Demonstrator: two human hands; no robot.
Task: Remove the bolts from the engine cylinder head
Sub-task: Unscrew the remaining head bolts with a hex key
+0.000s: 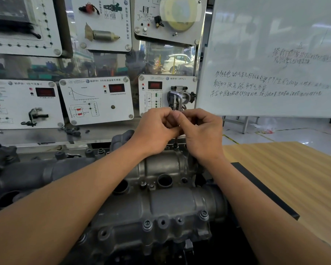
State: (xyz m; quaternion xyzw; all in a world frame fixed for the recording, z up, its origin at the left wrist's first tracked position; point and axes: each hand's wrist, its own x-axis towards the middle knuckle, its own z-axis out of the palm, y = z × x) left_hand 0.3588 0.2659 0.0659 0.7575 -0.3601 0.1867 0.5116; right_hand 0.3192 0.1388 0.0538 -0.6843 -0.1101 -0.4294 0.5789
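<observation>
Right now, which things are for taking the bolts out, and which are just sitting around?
For the job: the left hand and right hand, both holding the L-shaped key; the cylinder head; its bolts.
Just sitting there: the whiteboard; the wooden table; the display panels.

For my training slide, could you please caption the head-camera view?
Left hand and right hand grip a silvery L-shaped hex key upright over the grey cast-metal engine cylinder head.

Bright, even light; whiteboard (275,54) glare (edges warped).
</observation>
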